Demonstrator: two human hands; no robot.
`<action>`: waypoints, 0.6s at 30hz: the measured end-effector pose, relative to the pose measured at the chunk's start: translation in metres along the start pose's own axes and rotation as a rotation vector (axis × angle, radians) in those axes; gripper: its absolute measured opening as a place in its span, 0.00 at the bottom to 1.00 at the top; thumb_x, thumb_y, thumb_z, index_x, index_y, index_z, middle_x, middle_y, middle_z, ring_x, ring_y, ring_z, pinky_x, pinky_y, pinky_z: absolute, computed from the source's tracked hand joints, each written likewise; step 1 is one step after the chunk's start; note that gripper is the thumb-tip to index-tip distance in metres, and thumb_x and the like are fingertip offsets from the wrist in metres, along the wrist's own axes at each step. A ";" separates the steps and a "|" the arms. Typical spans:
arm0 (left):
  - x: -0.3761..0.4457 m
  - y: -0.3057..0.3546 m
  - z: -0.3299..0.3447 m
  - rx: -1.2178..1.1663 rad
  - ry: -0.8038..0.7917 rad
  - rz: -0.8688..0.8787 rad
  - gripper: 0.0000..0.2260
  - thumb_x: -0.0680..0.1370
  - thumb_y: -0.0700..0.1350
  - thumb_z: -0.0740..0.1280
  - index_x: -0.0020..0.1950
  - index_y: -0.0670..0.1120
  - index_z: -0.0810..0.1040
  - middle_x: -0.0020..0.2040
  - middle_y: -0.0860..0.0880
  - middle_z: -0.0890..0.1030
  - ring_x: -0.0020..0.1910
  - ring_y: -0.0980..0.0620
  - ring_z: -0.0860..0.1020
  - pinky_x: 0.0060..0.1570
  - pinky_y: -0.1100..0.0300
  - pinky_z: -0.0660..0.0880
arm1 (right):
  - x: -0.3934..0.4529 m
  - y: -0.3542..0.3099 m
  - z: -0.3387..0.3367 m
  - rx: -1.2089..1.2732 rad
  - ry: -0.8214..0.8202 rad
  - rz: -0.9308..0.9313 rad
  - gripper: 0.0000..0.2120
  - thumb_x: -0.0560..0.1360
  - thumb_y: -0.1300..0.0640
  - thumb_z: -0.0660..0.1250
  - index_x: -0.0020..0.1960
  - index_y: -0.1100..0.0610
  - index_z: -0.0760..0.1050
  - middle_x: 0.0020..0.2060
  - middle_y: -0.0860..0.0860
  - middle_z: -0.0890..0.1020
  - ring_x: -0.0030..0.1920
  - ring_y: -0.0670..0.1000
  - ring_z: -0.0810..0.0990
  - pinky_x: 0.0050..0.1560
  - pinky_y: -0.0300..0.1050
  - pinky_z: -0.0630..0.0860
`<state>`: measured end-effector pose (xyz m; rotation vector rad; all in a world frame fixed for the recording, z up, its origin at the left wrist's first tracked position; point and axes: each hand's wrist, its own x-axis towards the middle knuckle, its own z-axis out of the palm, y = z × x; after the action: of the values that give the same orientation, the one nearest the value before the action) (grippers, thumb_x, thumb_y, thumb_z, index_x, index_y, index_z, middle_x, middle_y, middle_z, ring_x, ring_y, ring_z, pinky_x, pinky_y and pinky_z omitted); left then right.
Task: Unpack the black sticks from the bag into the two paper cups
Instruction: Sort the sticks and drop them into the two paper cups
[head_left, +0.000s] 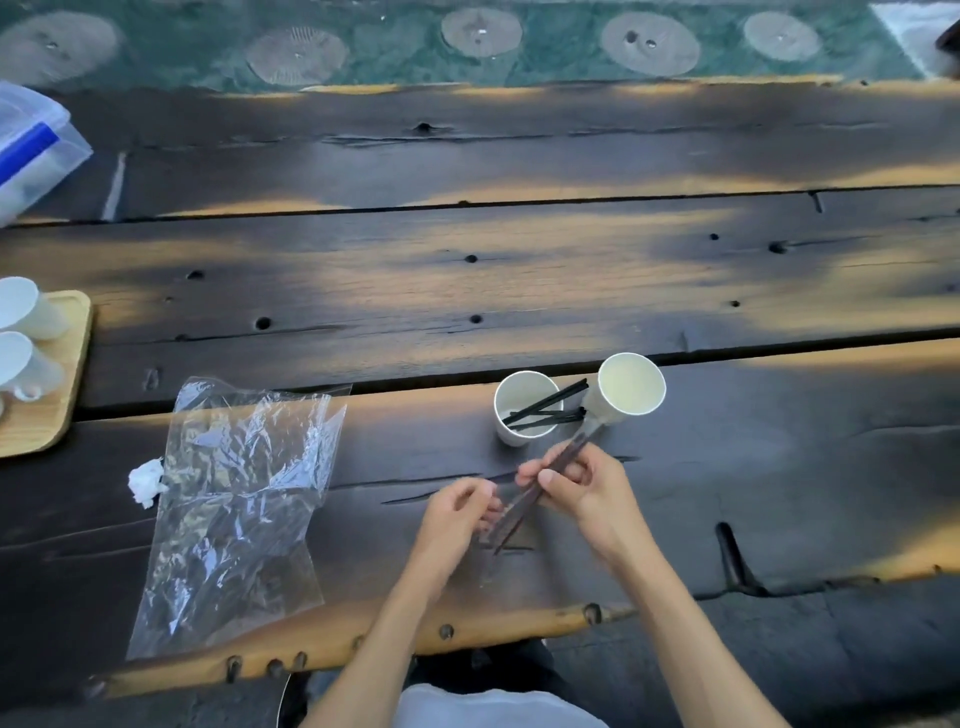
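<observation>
Head view, the only one supplied: a bundle of black sticks (524, 501), seemingly in a narrow clear sleeve, is held slantwise between both hands above the dark wooden table (519, 270). The right hand (576, 483) is closed round the upper part of the bundle, thumb pressed over it, while the left hand (460, 506) pinches the lower end with curled fingers; this split grip is judged to serve for drawing the sticks out of their wrapping. The bundle's top is aimed toward the right paper cup (628, 387), which appears empty and leans as seen from above. Just beside it the left paper cup (524, 408) already carries several thin, straight sticks that jut over its rim toward the right cup, so the task is judged partly done. Both cups are placed close ahead of the hands, presumably for short reaches. A crinkled transparent plastic bag (244, 499) lies flat and slack to the left, apparently emptied, with a crumpled white scrap (147, 482) touching its edge. Farther left, a pale wooden tray (62, 395) bearing white cups (26, 332) is set well apart.
</observation>
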<state>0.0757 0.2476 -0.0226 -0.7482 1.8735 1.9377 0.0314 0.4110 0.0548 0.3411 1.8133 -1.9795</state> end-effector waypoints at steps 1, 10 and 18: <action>0.005 -0.005 0.002 0.130 0.089 0.046 0.05 0.79 0.42 0.67 0.50 0.46 0.82 0.48 0.48 0.83 0.49 0.48 0.81 0.49 0.62 0.75 | -0.005 -0.009 -0.011 0.020 0.067 -0.051 0.11 0.76 0.76 0.61 0.46 0.61 0.72 0.40 0.56 0.87 0.43 0.55 0.86 0.45 0.45 0.82; 0.026 -0.035 0.025 1.202 0.014 -0.128 0.50 0.69 0.55 0.76 0.79 0.62 0.43 0.80 0.45 0.33 0.78 0.39 0.35 0.71 0.30 0.46 | 0.012 -0.063 -0.102 0.247 0.626 -0.407 0.10 0.77 0.70 0.64 0.47 0.56 0.74 0.45 0.54 0.86 0.53 0.57 0.83 0.57 0.54 0.80; 0.029 -0.037 0.026 1.238 0.013 -0.134 0.51 0.70 0.55 0.76 0.79 0.62 0.41 0.80 0.43 0.33 0.78 0.38 0.33 0.71 0.29 0.45 | 0.073 -0.052 -0.091 0.097 0.636 -0.332 0.10 0.76 0.69 0.65 0.46 0.54 0.77 0.47 0.58 0.85 0.49 0.50 0.84 0.57 0.50 0.80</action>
<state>0.0707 0.2731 -0.0697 -0.4192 2.3952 0.4164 -0.0671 0.4932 0.0571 0.8244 2.2719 -2.3763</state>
